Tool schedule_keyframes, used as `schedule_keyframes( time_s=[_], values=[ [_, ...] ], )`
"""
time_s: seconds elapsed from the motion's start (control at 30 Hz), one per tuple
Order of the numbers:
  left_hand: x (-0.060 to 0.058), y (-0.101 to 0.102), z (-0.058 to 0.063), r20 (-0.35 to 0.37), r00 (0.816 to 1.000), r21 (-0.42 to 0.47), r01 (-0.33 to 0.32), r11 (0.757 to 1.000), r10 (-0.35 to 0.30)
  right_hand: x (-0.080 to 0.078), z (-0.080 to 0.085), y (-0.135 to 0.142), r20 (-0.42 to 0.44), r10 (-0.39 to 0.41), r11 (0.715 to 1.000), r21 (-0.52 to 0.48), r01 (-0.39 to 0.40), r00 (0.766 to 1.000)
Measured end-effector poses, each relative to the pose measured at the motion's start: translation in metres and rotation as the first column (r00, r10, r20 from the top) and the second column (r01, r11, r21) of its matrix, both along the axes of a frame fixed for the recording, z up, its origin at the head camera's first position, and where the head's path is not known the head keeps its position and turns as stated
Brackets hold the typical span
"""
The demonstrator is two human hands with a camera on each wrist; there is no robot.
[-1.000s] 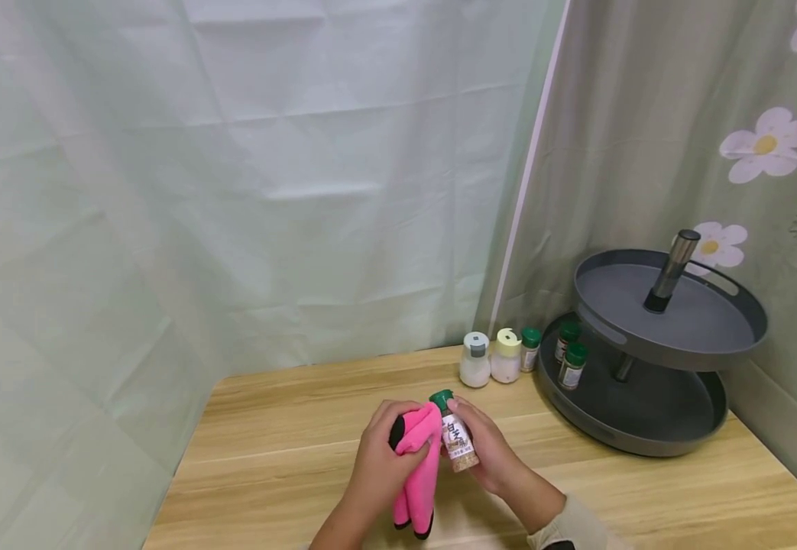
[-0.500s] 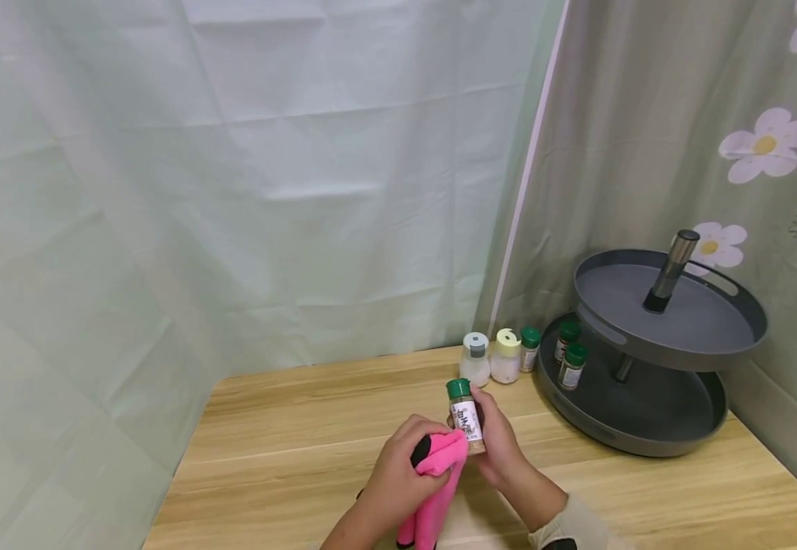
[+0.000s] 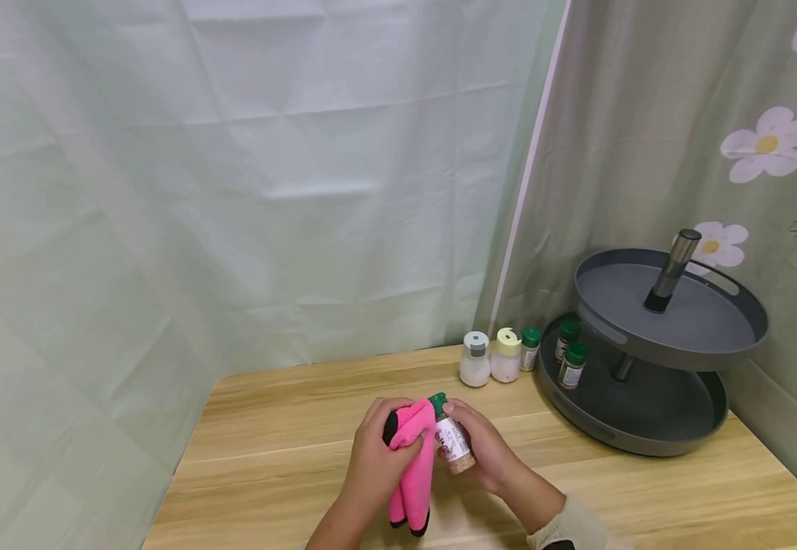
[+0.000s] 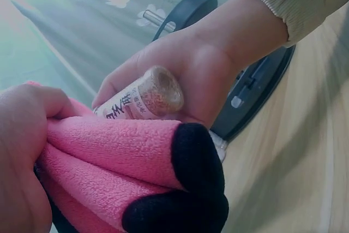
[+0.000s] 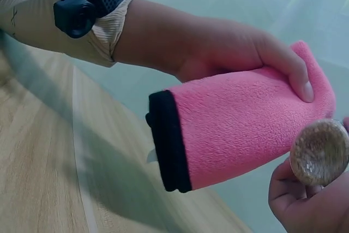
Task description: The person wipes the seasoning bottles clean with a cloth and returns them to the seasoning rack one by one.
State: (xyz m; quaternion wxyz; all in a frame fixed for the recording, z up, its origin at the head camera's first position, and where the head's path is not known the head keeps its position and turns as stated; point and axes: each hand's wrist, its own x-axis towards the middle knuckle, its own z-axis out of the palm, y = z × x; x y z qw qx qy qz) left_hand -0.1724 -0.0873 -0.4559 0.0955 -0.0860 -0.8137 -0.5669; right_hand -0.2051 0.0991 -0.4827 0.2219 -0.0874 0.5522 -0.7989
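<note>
Spice jar [image 3: 455,444]: held tilted above the table [image 3: 267,435], left of the two-tier tray [image 3: 618,294] and nearer to the person, green cap [image 3: 437,402] uppermost. Clasped about the body by the right hand [image 3: 486,451], thumb close to the cap. Gripped in the left hand [image 3: 376,451], farther left of the tray: pink cloth [image 3: 415,466], bunched, seemingly touching the jar's upper part. Judged light, stiff, smooth-sided, likely to slip, breakable if glass; best taken round the body, below the cap. Judged of the cloth: soft, limp; best gathered in a fold. Hidden: part of the cap and shoulder, behind the cloth; some right-hand fingers. Not legible: small print on the label. Visible in right wrist view: only the base, at the frame edge. Cannot tell firmness of grip.
</note>
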Motion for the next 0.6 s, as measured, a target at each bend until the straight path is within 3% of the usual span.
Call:
schedule_keyframes(
  time_s=[0.1, 0.23, 0.4, 0.6],
  values=[
    [0.000, 0.000, 0.001, -0.010, 1.000, 0.019, -0.023, 1.000, 0.024, 0.001, 0.000, 0.001, -0.006, 0.022, 1.000, 0.001, -0.022, 1.000],
    [0.002, 0.004, 0.000, -0.040, 0.999, -0.001, 0.016, 1.000, -0.016, 0.002, 0.000, 0.001, -0.026, -0.012, 1.000, 0.009, 0.012, 1.000],
    [0.008, 0.013, -0.004, -0.077, 0.989, -0.075, 0.118, 0.990, -0.124, 0.001, 0.000, -0.001, -0.042, -0.159, 0.986, 0.036, 0.161, 0.986],
    [0.014, 0.022, -0.007, -0.027, 0.978, -0.079, 0.203, 0.976, -0.206, -0.001, 0.004, 0.000, -0.017, -0.334, 0.941, 0.046, 0.334, 0.942]
  ],
)
